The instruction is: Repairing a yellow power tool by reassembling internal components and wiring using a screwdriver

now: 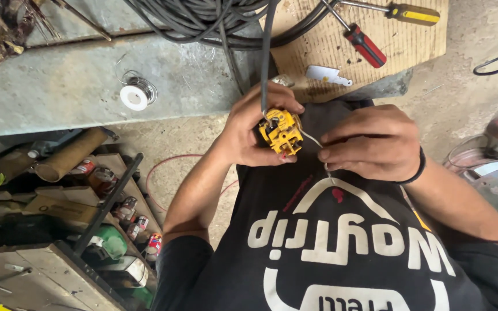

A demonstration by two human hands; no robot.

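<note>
Concrete floor and a grey slab (pixel 76 86) surround you. Nearest, your left hand (pixel 249 132) closes around a yellow plastic switch part (pixel 282 133), steadying it against your dark shirt, while your right hand (pixel 370 144) pinches a thin white wire (pixel 312 138) leading into it. Left of you, small cans (pixel 139 222) with red labels sit in a crate. Farther off, a red-handled screwdriver (pixel 364 45) and a yellow-handled one (pixel 413 14) rest on cardboard (pixel 318 40) beside coiled black cable (pixel 203 20).
</note>
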